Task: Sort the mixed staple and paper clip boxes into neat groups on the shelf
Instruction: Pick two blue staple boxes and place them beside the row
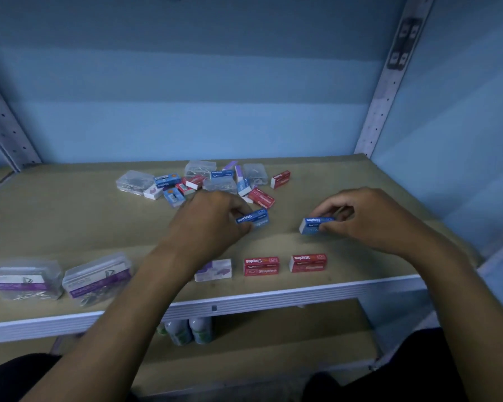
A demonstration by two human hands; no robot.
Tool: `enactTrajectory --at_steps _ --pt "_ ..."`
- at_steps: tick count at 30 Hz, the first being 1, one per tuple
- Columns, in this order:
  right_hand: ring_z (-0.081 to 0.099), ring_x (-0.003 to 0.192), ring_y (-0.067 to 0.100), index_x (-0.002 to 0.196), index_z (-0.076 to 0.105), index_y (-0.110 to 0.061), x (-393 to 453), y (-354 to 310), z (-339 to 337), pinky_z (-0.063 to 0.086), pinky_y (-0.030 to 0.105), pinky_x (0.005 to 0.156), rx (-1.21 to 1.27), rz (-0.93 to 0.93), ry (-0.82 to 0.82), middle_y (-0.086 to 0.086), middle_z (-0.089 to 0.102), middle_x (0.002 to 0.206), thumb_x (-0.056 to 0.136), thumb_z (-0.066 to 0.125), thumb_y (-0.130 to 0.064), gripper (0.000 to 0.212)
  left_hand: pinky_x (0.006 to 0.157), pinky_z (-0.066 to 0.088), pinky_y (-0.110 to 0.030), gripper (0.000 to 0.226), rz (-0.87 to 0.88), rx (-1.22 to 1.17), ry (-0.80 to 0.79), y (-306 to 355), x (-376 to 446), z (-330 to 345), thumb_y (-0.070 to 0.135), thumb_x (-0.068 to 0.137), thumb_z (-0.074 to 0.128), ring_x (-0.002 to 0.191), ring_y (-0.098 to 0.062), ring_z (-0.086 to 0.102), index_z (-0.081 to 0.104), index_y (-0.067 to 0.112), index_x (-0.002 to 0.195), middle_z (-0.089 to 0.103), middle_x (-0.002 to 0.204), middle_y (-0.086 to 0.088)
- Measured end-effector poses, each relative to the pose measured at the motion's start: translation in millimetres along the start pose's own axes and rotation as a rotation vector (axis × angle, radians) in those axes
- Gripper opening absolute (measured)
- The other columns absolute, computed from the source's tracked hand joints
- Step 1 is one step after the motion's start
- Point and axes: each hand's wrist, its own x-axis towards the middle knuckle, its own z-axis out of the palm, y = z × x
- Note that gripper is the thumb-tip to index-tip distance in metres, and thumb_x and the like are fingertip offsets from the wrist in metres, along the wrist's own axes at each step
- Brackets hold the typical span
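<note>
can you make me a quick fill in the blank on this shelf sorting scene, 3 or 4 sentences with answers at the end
1. Each hand grips a ____ staple box: the left hand holds one blue box, the right hand the other blue box.
2. The two staple boxes at the shelf's front edge, the left red box and the right red box, are ____.
3. The two clear paper clip boxes at the front carry ____ labels.

Missing words: blue; red; purple
</note>
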Motion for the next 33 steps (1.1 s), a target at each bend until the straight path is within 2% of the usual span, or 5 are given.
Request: enactTrajectory --at_steps 10,15,19,25,33 --pt "0.065 0.073 0.005 0.093 0.08 -0.034 -45.4 52.3 -32.7 0.045 0.007 0.065 0.032 0.147 0.05 -0.014 0.076 0.084 0.079 0.083 -0.019 0.02 0.078 0.055 -0.034 0.017 0.148 -0.086 -0.098 82.5 25.4 42.8 0.04 0.081 0.073 0.084 -0.003 0.062 0.076 0.032 0.096 0.07 0.09 0.015" --pt "0.062 0.075 -0.004 0.095 0.08 -0.036 -55.7 64.1 -42.8 0.043 0.006 0.065 0.004 0.157 0.008 -0.017 0.075 0.087 0.082 0.081 -0.018 0.022 0.081 0.054 -0.036 0.017 0.213 -0.063 -0.156 107.5 27.4 57.7 0.036 0.08 0.073 0.088 -0.009 0.064 0.077 0.03 0.096 0.073 0.092 0.011" --pt "0.059 0.078 -0.013 0.097 0.081 -0.035 -59.8 70.8 -45.2 0.042 0.004 0.066 -0.008 0.164 -0.037 -0.018 0.075 0.092 0.083 0.081 -0.019 0.021 0.082 0.053 -0.037 0.019 0.227 0.008 -0.175 114.3 23.0 67.4 0.038 0.078 0.073 0.091 -0.012 0.063 0.077 0.033 0.096 0.073 0.093 0.011" --pt "0.063 0.085 -0.002 0.095 0.08 -0.036 -62.3 77.5 -42.2 0.044 0.012 0.071 -0.006 0.183 -0.081 -0.016 0.075 0.095 0.082 0.082 -0.021 0.02 0.083 0.053 -0.038 0.022 0.243 0.062 -0.206 115.4 18.9 72.0 0.04 0.078 0.073 0.088 -0.01 0.063 0.077 0.035 0.099 0.073 0.093 0.013" --pt "0.063 0.082 -0.008 0.101 0.078 -0.038 -66.1 82.7 -42.6 0.042 0.005 0.064 -0.001 0.229 -0.081 -0.018 0.073 0.096 0.08 0.084 -0.026 0.026 0.084 0.053 -0.039 0.023 0.246 0.053 -0.233 120.6 16.1 70.5 0.039 0.079 0.074 0.09 -0.01 0.061 0.076 0.032 0.1 0.072 0.094 0.012"
